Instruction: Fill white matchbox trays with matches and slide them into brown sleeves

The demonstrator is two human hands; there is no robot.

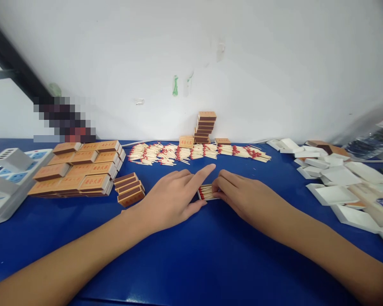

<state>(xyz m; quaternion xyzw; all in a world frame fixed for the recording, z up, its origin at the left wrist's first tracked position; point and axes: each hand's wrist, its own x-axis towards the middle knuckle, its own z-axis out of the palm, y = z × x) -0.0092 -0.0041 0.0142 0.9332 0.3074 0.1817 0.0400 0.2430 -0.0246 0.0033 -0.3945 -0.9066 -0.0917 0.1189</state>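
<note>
A small white matchbox tray [199, 194] lies on the blue table, filled with red-tipped matches [207, 192]. My left hand [170, 197] is open at its left end, index finger stretched out above the tray and thumb by the near edge. At the right end, my right hand [239, 191] is closed, its fingertips pinched over the matches; it hides that end of the tray. Beyond both hands runs a long row of loose matches [185, 153]. Left of my left hand stand several brown-sided matchboxes [130, 189].
Stacked matchboxes [92, 170] fill the left side beside a white plastic device [15, 182]. A leaning matchbox tower [206, 127] stands at the white wall [274, 63]. Empty white trays [332, 187] are heaped at the right, around a pale packet [376, 202].
</note>
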